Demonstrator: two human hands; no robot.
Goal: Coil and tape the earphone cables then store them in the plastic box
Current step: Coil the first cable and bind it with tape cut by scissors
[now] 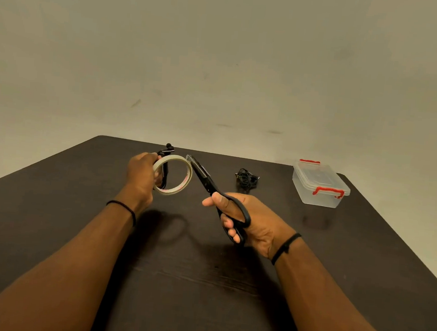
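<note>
Left hand (140, 174) grips tape roll (173, 175) plus coiled earphone (166, 153); right hand (247, 220) grips scissors (205, 180), blades at the roll's edge.

Left hand (142, 176) covers the near-left arc of the tape roll (173, 175) and most of the coiled earphone cable (165, 160) behind it; fingers curled out of sight. Scissors (210, 185) handle loops partly masked by right hand (244, 220). Loose cable bundle (247, 179) too small to resolve. Table (50, 203) cut by near, left and right edges. Plastic box (320, 184) contents indistinct.
</note>
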